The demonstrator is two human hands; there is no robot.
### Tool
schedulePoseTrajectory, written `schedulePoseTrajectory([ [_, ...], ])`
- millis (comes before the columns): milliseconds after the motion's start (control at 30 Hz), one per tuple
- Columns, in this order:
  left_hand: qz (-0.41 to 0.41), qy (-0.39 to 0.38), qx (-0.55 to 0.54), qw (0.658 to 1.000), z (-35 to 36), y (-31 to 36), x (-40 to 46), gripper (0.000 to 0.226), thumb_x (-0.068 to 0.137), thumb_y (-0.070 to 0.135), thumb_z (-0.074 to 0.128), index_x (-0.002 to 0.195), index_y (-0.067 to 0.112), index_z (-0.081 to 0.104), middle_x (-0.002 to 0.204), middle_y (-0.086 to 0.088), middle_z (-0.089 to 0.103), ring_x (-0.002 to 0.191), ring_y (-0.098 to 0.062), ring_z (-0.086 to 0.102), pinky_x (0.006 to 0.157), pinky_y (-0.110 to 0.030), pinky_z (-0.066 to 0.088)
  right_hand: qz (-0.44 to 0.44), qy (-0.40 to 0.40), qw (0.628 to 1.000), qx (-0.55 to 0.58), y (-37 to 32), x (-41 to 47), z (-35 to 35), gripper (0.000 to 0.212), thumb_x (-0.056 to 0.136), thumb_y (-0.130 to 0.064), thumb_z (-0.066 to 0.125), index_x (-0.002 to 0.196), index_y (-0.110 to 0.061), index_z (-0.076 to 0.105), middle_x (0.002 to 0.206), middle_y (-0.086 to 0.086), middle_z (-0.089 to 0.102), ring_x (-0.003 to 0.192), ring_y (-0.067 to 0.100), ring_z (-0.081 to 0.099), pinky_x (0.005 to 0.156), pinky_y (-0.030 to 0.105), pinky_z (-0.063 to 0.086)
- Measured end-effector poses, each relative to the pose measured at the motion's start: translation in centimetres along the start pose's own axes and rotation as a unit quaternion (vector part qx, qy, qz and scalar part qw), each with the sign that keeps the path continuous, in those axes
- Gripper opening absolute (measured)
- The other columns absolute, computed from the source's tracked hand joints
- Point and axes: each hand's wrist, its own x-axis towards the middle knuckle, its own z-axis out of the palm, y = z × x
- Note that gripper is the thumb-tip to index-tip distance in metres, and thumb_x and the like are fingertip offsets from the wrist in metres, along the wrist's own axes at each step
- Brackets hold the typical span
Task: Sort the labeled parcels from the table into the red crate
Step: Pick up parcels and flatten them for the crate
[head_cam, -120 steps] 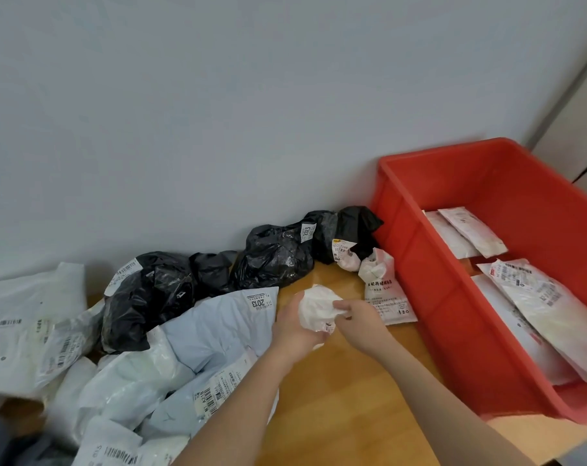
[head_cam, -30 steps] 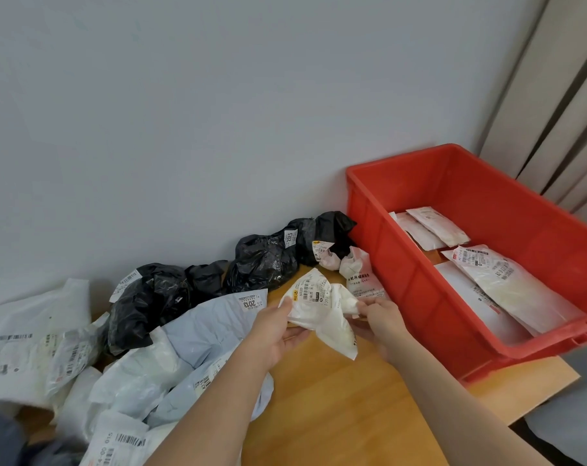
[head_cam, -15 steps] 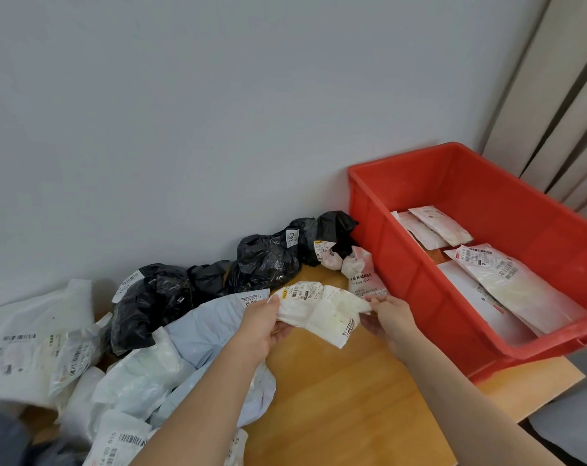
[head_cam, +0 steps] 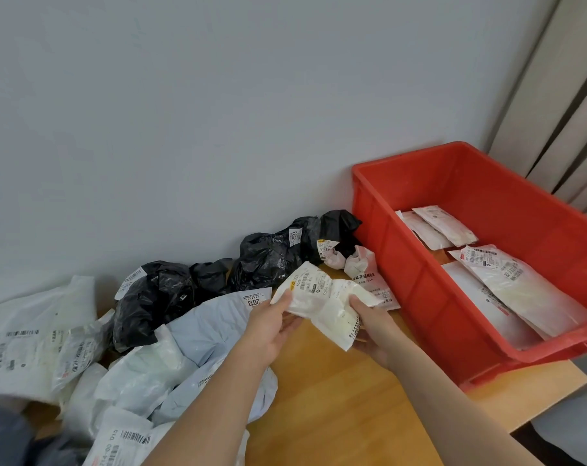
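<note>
I hold a small white labelled parcel (head_cam: 322, 297) above the wooden table (head_cam: 336, 398), its label facing up. My left hand (head_cam: 272, 326) grips its left end and my right hand (head_cam: 369, 326) grips its right end. The red crate (head_cam: 416, 290) stands to the right, touching the wall, with several white parcels (head_cam: 520, 287) lying flat inside. More parcels lie on the table to the left: black bags (head_cam: 265, 260) along the wall, a pale blue bag (head_cam: 214, 327) and white bags (head_cam: 33, 334).
A small white parcel with printed text (head_cam: 369, 277) lies between my hands and the crate wall. The table's right edge ends just past the crate. A grey wall rises behind; pale vertical panels (head_cam: 561, 112) stand at the far right.
The crumpled white parcel has been unfolded and stretched flat between both hands, label turned up. The hands have lifted slightly and the view has shifted to the right toward the crate.
</note>
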Motion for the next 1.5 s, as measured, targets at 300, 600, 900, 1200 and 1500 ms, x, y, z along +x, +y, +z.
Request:
schedulePoseTrajectory([
  [300, -0.05, -0.046, 0.066, 0.996, 1.0, -2.0, 0.1, 0.024, 0.097, 0.015, 0.058, 0.119, 0.006, 0.059, 0.101, -0.014, 0.069, 0.095, -0.029, 0.066, 0.082, -0.043, 0.057, -0.034, -0.002, 0.999, -0.009, -0.1, -0.2, 1.4, 0.028, 0.102, -0.037, 0.044, 0.117, -0.02, 0.06, 0.111, 0.007, 0.07, 0.103, 0.026, 0.065, 0.078, 0.04, 0.057],
  [600, -0.042, -0.024, 0.103, 0.994, 0.5, -1.5, 0.1, 0.018, 0.093, -0.001, 0.049, 0.105, 0.008, 0.059, 0.1, -0.015, 0.067, 0.085, -0.027, 0.066, 0.068, -0.034, 0.055, -0.036, 0.055, 0.998, -0.021, 0.2, 0.1, 0.7, 0.027, 0.104, -0.032, 0.04, 0.118, -0.017, 0.057, 0.105, 0.006, 0.067, 0.089, 0.021, 0.064, 0.064, 0.03, 0.053],
  [900, -0.053, 0.003, 0.087, 0.995, 0.4, -1.2, -0.1, 0.03, 0.089, -0.013, 0.035, 0.094, 0.007, 0.057, 0.089, -0.016, 0.068, 0.08, -0.027, 0.066, 0.064, -0.034, 0.053, -0.084, 0.118, 0.989, -0.004, 0.5, 1.2, -0.3, 0.017, 0.099, -0.024, 0.051, 0.11, -0.019, 0.063, 0.105, 0.005, 0.07, 0.095, 0.023, 0.067, 0.086, 0.042, 0.056],
  [1200, -0.022, -0.008, 0.059, 0.998, 0.0, -1.2, 0.4, 0.018, 0.099, 0.014, 0.054, 0.115, 0.012, 0.061, 0.1, -0.01, 0.072, 0.091, -0.027, 0.067, 0.069, -0.041, 0.055, -0.098, 0.123, 0.987, -0.009, 0.9, 1.2, -0.3, 0.017, 0.099, -0.018, 0.054, 0.106, -0.007, 0.065, 0.099, 0.008, 0.07, 0.09, 0.02, 0.066, 0.077, 0.035, 0.057],
  [1500, -0.012, -0.05, 0.108, 0.993, -0.7, -2.3, 0.8, 0.06, 0.086, -0.014, 0.06, 0.13, 0.023, 0.042, 0.119, -0.006, 0.064, 0.106, -0.027, 0.064, 0.078, -0.046, 0.057, -0.071, 0.117, 0.99, 0.045, 0.9, 1.2, -0.6, 0.021, 0.096, -0.032, 0.06, 0.097, -0.012, 0.067, 0.098, 0.006, 0.071, 0.091, 0.021, 0.065, 0.075, 0.032, 0.055],
])
